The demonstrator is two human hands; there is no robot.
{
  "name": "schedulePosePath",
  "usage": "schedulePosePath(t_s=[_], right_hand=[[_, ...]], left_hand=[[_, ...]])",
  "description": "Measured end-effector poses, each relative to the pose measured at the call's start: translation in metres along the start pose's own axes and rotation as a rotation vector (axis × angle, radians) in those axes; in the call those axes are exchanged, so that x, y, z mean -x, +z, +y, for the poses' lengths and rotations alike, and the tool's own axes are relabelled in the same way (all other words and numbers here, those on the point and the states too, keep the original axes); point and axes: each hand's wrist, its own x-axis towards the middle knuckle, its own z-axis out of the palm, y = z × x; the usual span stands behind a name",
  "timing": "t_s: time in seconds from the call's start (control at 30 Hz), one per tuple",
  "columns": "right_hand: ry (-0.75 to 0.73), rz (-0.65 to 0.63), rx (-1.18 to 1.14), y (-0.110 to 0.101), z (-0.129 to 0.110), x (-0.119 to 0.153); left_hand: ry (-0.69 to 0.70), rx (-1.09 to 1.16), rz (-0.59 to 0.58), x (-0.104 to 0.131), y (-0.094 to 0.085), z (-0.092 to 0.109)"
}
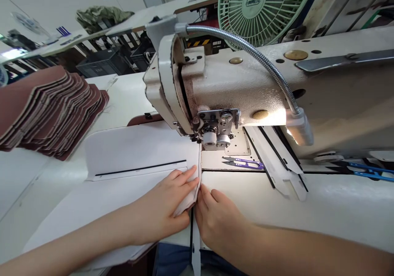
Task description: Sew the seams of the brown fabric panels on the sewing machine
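The fingers (pixel 188 183) of the left hand (pixel 164 204) lie slightly spread and flat on a white panel (pixel 123 150), close to its right edge, with the thumb held apart from them. The right hand (pixel 217 214) has its fingers drawn close together, their tips at that same edge just beside the left fingertips; whether they pinch the panel or only touch it I cannot tell. The panel lies on the worktable (pixel 338 210), left of the sewing machine's (pixel 243 87) bed, its right edge running up to the roller foot (pixel 209 138) under the machine head. A narrow black line (pixel 141 168) crosses the panel's upper part. Below the hands, a white strip (pixel 195 253) hangs down in front of blue cloth (pixel 172 259). Right of the roller foot lie purple snips (pixel 246 163), their handle end near some white strips with black edges (pixel 271 161); blue-handled snips (pixel 369 171) lie farther right. A lamp (pixel 300 130) on a bent metal neck (pixel 255 48) shines beside the machine arm. Overlapping brown pieces (pixel 46 107) are stacked at left, and a green fan (pixel 264 9) stands behind the machine.
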Motion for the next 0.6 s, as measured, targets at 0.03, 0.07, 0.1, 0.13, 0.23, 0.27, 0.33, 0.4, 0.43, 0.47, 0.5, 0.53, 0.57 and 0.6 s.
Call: schedulePosePath(t_s=[0.03, 0.07, 0.1, 0.13, 0.23, 0.27, 0.33, 0.4, 0.43, 0.47, 0.5, 0.53, 0.57, 0.6], right_hand=[[0.010, 0.017, 0.002, 0.000, -0.002, 0.000], [0.017, 0.030, -0.001, 0.000, -0.004, 0.001], [0.020, 0.036, -0.008, 0.000, -0.006, 0.001], [0.022, 0.038, -0.012, 0.001, -0.007, 0.001], [0.021, 0.001, -0.008, 0.004, -0.004, 0.000], [0.023, -0.010, -0.002, 0.005, -0.002, -0.001], [0.025, -0.016, 0.007, 0.007, 0.004, -0.003], [0.024, -0.030, 0.009, 0.009, 0.007, -0.004], [0.026, -0.041, 0.009, 0.009, 0.008, -0.004], [0.027, -0.053, 0.007, 0.009, 0.008, -0.004], [0.027, -0.060, 0.004, 0.008, 0.007, -0.004], [0.023, -0.062, 0.002, 0.008, 0.006, -0.004], [0.015, -0.056, -0.003, 0.007, 0.004, -0.003], [0.006, -0.047, -0.008, 0.007, 0.002, -0.002]], left_hand=[[-0.001, -0.013, 0.000, -0.001, 0.001, -0.001], [-0.003, -0.026, 0.002, -0.003, 0.002, -0.001], [-0.006, -0.038, 0.004, -0.005, 0.003, -0.002], [-0.010, -0.050, 0.005, -0.006, 0.004, -0.002], [-0.028, -0.091, -0.021, -0.010, 0.001, 0.001], [-0.036, -0.108, -0.045, -0.011, -0.002, 0.004], [-0.053, -0.146, -0.107, -0.014, -0.011, 0.008], [-0.065, -0.184, -0.185, -0.016, -0.021, 0.012], [-0.068, -0.203, -0.219, -0.018, -0.026, 0.014], [-0.071, -0.222, -0.246, -0.019, -0.030, 0.014], [-0.070, -0.240, -0.262, -0.020, -0.032, 0.015], [-0.067, -0.256, -0.264, -0.021, -0.034, 0.014], [-0.060, -0.270, -0.251, -0.022, -0.034, 0.013], [-0.049, -0.279, -0.230, -0.023, -0.034, 0.012]])
